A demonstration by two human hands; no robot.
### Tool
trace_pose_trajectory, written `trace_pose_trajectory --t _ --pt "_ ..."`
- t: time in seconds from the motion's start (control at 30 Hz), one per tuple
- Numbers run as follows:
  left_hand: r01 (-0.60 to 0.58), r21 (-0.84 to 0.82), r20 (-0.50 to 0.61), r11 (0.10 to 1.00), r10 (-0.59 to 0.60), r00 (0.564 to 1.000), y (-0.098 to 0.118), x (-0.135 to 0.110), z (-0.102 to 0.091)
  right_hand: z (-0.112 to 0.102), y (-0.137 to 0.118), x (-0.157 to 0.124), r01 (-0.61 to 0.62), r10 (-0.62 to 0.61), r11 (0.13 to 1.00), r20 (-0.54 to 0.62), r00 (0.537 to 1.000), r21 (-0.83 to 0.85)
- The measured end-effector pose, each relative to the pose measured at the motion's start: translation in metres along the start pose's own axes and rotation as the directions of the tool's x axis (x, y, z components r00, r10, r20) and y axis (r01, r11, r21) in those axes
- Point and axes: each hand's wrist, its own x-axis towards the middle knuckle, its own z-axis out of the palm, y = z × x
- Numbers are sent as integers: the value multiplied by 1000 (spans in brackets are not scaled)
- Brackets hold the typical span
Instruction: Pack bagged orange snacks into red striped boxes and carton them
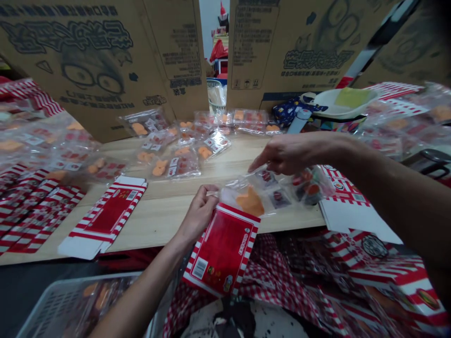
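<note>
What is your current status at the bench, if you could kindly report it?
Right hand pinching clear snack packet. Left hand gripping red striped carton. Other packets lie beyond, not blocking.

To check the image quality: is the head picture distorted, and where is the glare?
Head view: the wide lens bends the table and the cardboard cartons toward the edges; the plastic bags show bright glare.

Over the pale worktop (155, 225), a hand can pass between the flat red-striped carton (104, 218) and the left hand (197, 213) — farther on, clear plastic snack packets (176, 159) and upright cardboard sheets (88, 70) stand in the way. To the right, the right hand (292, 152) and its plastic packet (257, 195) block the worktop's width.
</note>
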Motion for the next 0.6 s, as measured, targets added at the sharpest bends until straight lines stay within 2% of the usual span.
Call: trace_pose_trajectory --t 0.07,0.17,0.23,0.27,0.3,0.37,0.4,0.43,0.47,0.5,0.53,0.6 --pt "-61 12 22 998 60 998 -2 -2 5 7 -1 -1 -27 27 1000 -28 999 0" --pt "-168 76 35 983 166 986 -6 -4 8 16 -18 13 -50 50 999 -27 998 -17" --pt "-240 157 -20 958 246 969 -8 -5 8 17 -36 29 -45 50 998 112 992 -53" --pt "-272 206 -51 940 288 956 -8 -5 8 16 -46 37 -24 44 997 253 967 -79" --pt "-297 257 -71 920 325 943 -8 -6 6 14 -56 43 13 32 994 419 907 -105" --pt "-329 335 -63 883 370 927 -7 -8 3 12 -70 49 120 1 985 701 713 -123" --pt "-334 355 -41 873 371 928 -5 -9 1 13 -75 49 163 -18 981 773 634 -110" --pt "-329 365 -7 871 356 934 -4 -10 -1 16 -78 47 181 -41 979 790 612 -90" --pt "-318 369 29 873 331 943 -2 -11 -3 21 -80 44 171 -61 983 761 646 -67" --pt "-303 367 65 880 300 952 -1 -11 -6 29 -80 41 134 -72 990 687 723 -37" --pt "-287 357 98 889 270 958 0 -11 -8 39 -80 38 74 -71 997 556 828 17" --pt "-263 302 133 916 233 963 1 -9 -13 65 -82 34 -10 -28 990 266 964 142"
